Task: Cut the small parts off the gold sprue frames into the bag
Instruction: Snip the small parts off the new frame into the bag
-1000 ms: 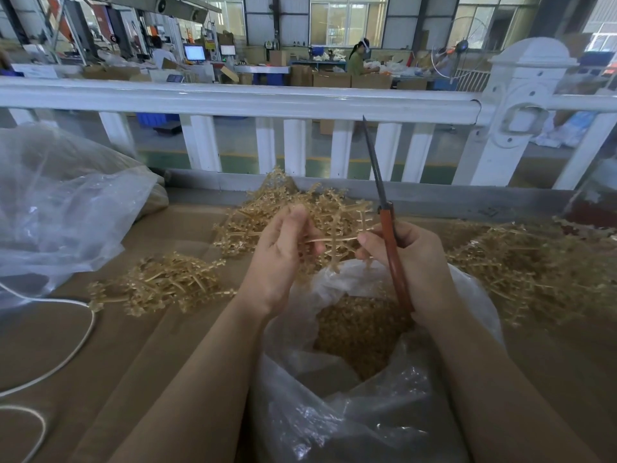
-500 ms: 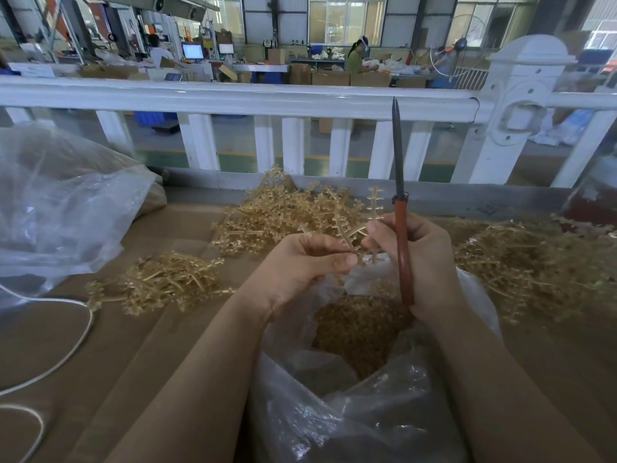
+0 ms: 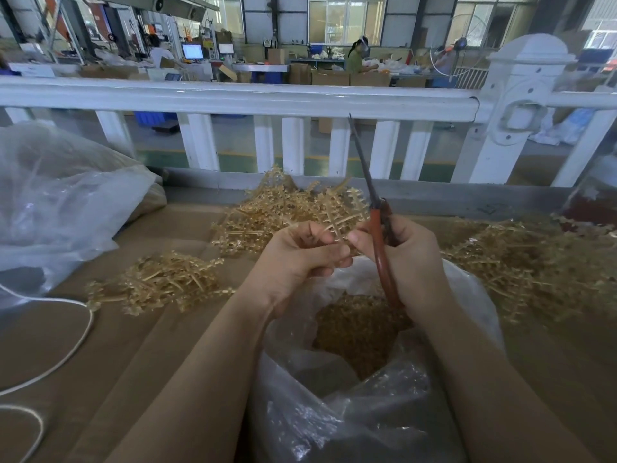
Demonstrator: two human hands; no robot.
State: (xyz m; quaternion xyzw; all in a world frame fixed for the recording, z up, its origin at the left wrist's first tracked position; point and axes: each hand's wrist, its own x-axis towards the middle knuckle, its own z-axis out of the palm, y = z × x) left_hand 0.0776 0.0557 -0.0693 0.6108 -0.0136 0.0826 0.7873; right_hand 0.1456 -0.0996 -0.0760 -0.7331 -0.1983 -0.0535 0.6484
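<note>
Gold plastic sprue frame [image 3: 339, 225]: being pinched by left hand [image 3: 302, 259] above clear plastic bag [image 3: 367, 396], catching cut parts; right hand [image 3: 409, 259] gripping red-handled scissors [image 3: 379, 235], blades pointing up, awaiting repositioning.

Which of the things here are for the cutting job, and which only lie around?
For the job: sprue frame in the left hand; scissors in the right hand; open bag with cut parts; sprue piles.
Lying about: big plastic bag; white cord; white railing.
</note>
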